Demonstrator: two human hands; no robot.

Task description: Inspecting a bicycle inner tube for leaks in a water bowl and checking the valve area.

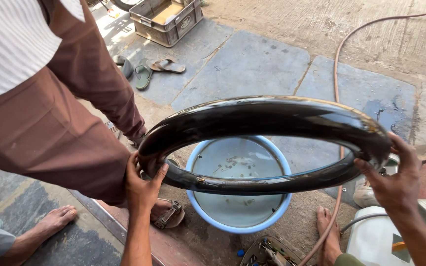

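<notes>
Both hands closed around a wet, glossy black inner tube [267, 118], held level as a wide ring. Left hand [143, 184] wrapped on the tube's left bend, thumb over the top, fingers curled underneath. Right hand [395, 180] clamped on the right bend, fingers pressed over the rubber. Directly below the ring, between the two hands, a light blue basin [278, 211] of murky water standing on the ground, seen through the tube's opening. Just left of the left hand, another person in brown trousers [50, 138] and a striped shirt, a sandalled foot [169, 214] close under the left wrist and a bare foot [50, 224] farther left. Below the right hand, a bare foot [327, 231] and a white canister [378, 241]. Running up past the right hand, a thin reddish hose [337, 74] across the stone floor. Well beyond the hands, green flip-flops [144, 74] and a grey plastic crate [166, 19].
</notes>
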